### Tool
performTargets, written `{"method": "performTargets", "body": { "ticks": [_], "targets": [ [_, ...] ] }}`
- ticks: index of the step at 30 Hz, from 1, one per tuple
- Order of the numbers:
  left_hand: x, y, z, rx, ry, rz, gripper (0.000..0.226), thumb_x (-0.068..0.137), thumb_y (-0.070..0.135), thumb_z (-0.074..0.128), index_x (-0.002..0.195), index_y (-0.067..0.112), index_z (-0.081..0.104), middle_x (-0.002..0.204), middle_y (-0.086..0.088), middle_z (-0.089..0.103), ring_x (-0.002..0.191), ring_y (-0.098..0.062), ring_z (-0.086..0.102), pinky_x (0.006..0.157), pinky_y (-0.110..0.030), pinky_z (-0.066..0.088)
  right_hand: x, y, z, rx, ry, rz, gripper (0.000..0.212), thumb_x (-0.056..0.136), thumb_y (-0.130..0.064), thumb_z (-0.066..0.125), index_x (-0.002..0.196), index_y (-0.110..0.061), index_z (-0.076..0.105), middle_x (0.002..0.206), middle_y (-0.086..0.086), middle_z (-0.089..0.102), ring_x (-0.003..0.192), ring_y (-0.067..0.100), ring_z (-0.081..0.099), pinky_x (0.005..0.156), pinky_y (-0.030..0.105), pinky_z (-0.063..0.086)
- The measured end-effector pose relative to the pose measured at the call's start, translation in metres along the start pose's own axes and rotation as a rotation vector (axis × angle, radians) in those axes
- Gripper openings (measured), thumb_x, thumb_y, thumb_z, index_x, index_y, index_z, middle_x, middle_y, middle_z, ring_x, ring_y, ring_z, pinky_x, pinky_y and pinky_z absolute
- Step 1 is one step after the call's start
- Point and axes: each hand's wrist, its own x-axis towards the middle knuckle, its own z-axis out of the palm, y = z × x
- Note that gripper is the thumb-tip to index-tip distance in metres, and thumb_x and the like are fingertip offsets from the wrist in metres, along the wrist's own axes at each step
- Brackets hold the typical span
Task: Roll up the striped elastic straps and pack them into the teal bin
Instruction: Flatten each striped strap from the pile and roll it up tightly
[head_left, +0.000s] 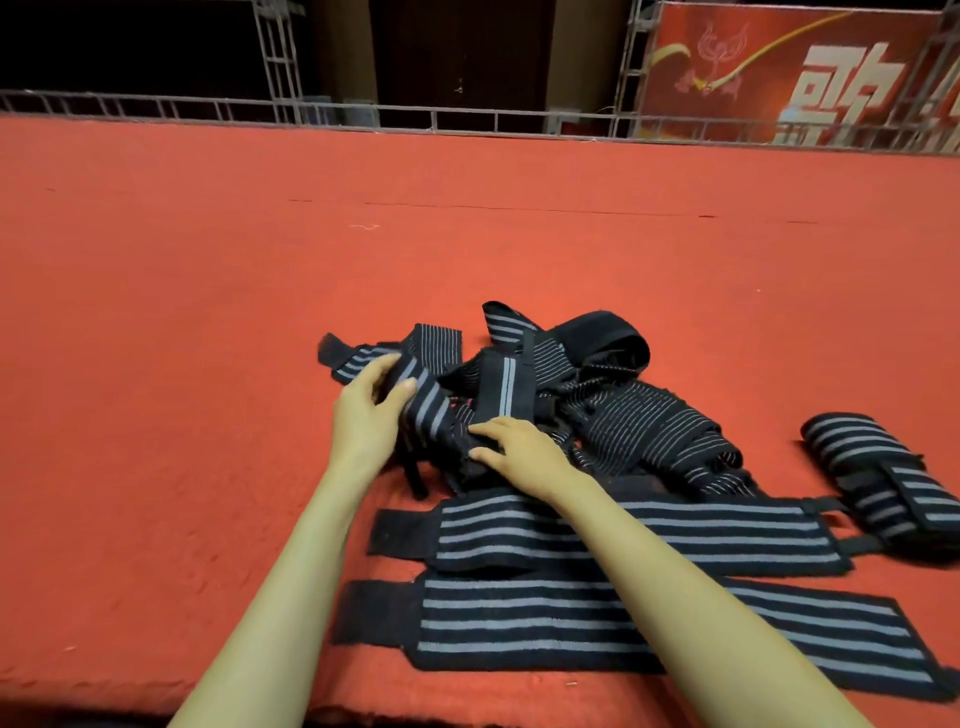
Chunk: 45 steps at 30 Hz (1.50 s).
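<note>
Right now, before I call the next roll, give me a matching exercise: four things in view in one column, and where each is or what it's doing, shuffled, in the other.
Column one
1. left hand
2. bundled strap
3. nearest flat strap
4. tangled pile

Column two
a. heaped in the middle of the carpet
b. grips a striped strap
c. far right of the frame
d. spread out under the right forearm

Pairs: 1-b, 2-c, 3-d, 4-a
</note>
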Motion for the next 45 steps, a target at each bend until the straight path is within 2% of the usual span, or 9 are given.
{"method": "performTargets", "body": {
  "ticks": [6,10,16,19,25,30,36,41,45],
  "targets": [
    [0.0,0.04,-0.016,-0.05,-0.076,0.171,0.028,0.088,0.015,0.063,0.116,0.022,0.065,0.119,0.006,0.065,0.115,-0.01,0.057,0.104,-0.031,0.042,-0.002,-0.003,0.004,-0.029,0.001,0.033,0.047,0.096,-0.046,0.048,0.138,-0.026,0.049,0.14,-0.002,0.048,0.128,0.021,0.043,0.099,0.039,0.04],
    [0.003,0.055,-0.035,0.197,-0.216,0.149,0.028,0.086,0.014,0.066,0.113,0.02,0.067,0.115,0.006,0.066,0.112,-0.01,0.058,0.101,-0.024,0.04,-0.007,-0.006,0.003,0.052,0.093,0.017,0.039,0.098,-0.038,0.046,0.129,-0.019,0.058,0.13,0.0,0.059,0.122,0.022,0.049,0.099,0.04,0.04],
    [-0.051,0.042,-0.014,0.326,-0.342,0.273,0.026,0.083,0.01,0.068,0.107,0.019,0.07,0.1,0.005,0.067,0.097,-0.007,0.058,0.082,-0.005,0.034,-0.03,-0.025,-0.031,0.75,0.287,0.145,0.036,0.101,-0.04,0.037,0.109,-0.021,0.067,0.098,-0.01,0.07,0.102,0.008,0.058,0.088,0.027,0.038],
    [-0.064,0.033,-0.008,0.336,-0.293,0.195,0.024,0.084,0.007,0.065,0.106,0.017,0.068,0.102,0.006,0.064,0.095,-0.005,0.054,0.08,-0.004,0.033,-0.03,-0.026,-0.041,0.607,0.16,0.039,0.029,0.099,-0.028,0.046,0.125,-0.024,0.059,0.108,-0.006,0.066,0.105,0.011,0.058,0.093,0.027,0.041],
    [-0.063,0.02,-0.025,0.588,-0.268,-0.177,0.01,0.081,0.02,0.059,0.084,0.016,0.05,0.082,0.001,0.058,0.088,-0.025,0.055,0.071,-0.031,0.037,-0.01,-0.033,-0.027,-0.039,0.086,-0.064,0.047,0.093,-0.023,0.058,0.139,-0.027,0.047,0.109,0.007,0.055,0.112,0.027,0.045,0.095,0.04,0.041],
    [-0.052,0.001,-0.024,0.606,-0.351,-0.232,0.052,0.084,0.048,0.061,0.12,0.011,0.056,0.118,-0.008,0.061,0.11,-0.027,0.057,0.092,-0.035,0.044,0.002,-0.048,-0.025,-0.254,0.303,-0.108,0.03,0.097,-0.029,0.05,0.124,-0.021,0.061,0.113,0.005,0.056,0.113,0.027,0.044,0.088,0.036,0.035],
    [-0.029,0.009,0.002,0.506,-0.237,-0.215,0.05,0.089,0.038,0.06,0.129,0.008,0.054,0.129,-0.01,0.059,0.12,-0.027,0.052,0.094,-0.033,0.04,0.008,-0.041,-0.024,-0.212,0.209,0.064,0.032,0.096,-0.035,0.052,0.116,-0.014,0.064,0.119,0.007,0.059,0.118,0.028,0.045,0.094,0.04,0.036],
    [-0.021,0.012,-0.011,0.369,-0.068,-0.147,0.021,0.09,0.023,0.058,0.106,0.013,0.068,0.095,-0.002,0.069,0.083,-0.017,0.061,0.068,-0.027,0.043,0.016,-0.023,-0.036,-0.063,0.381,0.197,0.019,0.094,-0.025,0.053,0.098,-0.015,0.069,0.106,0.006,0.065,0.108,0.03,0.055,0.089,0.041,0.04],
    [-0.027,0.013,-0.026,0.283,-0.07,-0.123,0.022,0.087,0.025,0.062,0.106,0.018,0.071,0.1,0.0,0.071,0.097,-0.017,0.062,0.086,-0.029,0.046,0.022,-0.014,-0.048,0.086,0.4,0.29,0.016,0.092,-0.026,0.058,0.091,-0.018,0.071,0.101,0.004,0.069,0.102,0.027,0.061,0.092,0.04,0.042]
  ]
}}
